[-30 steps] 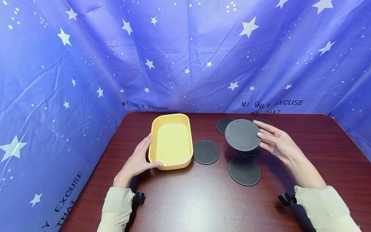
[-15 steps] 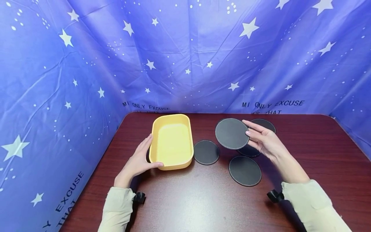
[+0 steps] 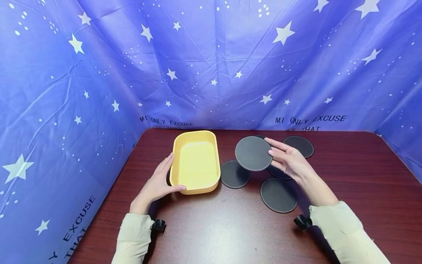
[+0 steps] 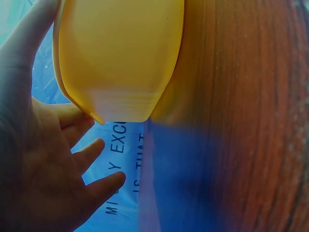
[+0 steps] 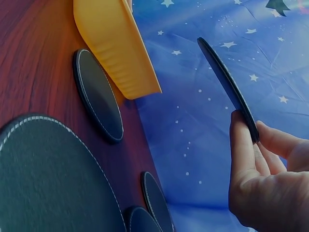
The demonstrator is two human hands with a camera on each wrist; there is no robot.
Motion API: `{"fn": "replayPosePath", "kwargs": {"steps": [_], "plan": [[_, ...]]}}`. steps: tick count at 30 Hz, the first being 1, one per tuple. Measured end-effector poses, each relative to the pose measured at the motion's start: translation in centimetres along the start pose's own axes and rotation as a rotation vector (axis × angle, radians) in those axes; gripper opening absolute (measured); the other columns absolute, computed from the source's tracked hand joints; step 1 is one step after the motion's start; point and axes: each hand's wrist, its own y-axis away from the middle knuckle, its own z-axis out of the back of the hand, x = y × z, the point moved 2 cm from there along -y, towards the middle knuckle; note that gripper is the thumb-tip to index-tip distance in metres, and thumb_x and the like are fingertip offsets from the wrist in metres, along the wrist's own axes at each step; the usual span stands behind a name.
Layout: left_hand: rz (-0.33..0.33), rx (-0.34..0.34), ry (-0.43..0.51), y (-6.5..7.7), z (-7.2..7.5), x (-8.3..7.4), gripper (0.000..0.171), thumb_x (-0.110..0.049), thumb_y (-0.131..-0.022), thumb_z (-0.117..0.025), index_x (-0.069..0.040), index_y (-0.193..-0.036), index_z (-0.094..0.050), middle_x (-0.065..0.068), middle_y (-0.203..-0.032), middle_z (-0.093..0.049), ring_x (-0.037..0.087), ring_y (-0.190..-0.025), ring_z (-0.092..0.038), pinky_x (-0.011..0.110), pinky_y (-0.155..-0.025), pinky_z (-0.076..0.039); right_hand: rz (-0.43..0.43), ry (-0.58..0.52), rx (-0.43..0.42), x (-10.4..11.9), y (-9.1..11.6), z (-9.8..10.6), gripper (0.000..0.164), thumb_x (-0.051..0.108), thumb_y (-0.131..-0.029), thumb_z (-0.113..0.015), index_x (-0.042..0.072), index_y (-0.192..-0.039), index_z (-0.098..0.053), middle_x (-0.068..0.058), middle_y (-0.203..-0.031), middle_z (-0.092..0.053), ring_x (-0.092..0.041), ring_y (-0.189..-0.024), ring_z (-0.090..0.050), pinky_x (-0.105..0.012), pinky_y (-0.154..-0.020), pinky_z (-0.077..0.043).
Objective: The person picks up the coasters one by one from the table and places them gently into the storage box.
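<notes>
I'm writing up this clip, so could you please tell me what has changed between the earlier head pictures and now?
The right hand has carried the pinched black disc leftward, toward the yellow container, uncovering more of the back-right disc. Nothing was newly gripped or released. The left hand stays against the yellow container, and the other discs remain in place.

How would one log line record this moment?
left hand: touches yellow tray | right hand: pinches black coaster, raised | other coasters: on table
</notes>
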Motion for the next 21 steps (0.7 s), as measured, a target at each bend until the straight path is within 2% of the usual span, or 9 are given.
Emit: {"fn": "replayPosePath", "kwargs": {"steps": [10, 21], "plan": [[0.003, 0.002, 0.014, 0.0, 0.0, -0.1, 0.120, -0.051, -0.069, -0.086, -0.010, -0.160, -0.019, 0.006, -0.169, -0.016, 0.034, -0.154, -0.017, 0.060, -0.120, -0.025, -0.026, 0.000, -0.014, -1.0, -1.1, -1.0, 0.043, -0.006, -0.101, -0.047, 0.024, -0.121, -0.070, 0.002, -0.110, -0.076, -0.009, -0.095, -0.074, -0.025, -0.081, -0.059], [0.004, -0.002, 0.015, 0.0, 0.0, 0.0, 0.120, -0.050, -0.069, -0.086, -0.011, -0.160, -0.019, 0.006, -0.169, -0.017, 0.035, -0.154, -0.017, 0.061, -0.120, -0.025, -0.081, 0.029, -0.015, -2.1, -2.6, -2.6, 0.041, -0.004, -0.100, -0.050, 0.024, -0.125, -0.068, 0.005, -0.110, -0.076, -0.008, -0.097, -0.073, -0.025, -0.083, -0.060]]}}
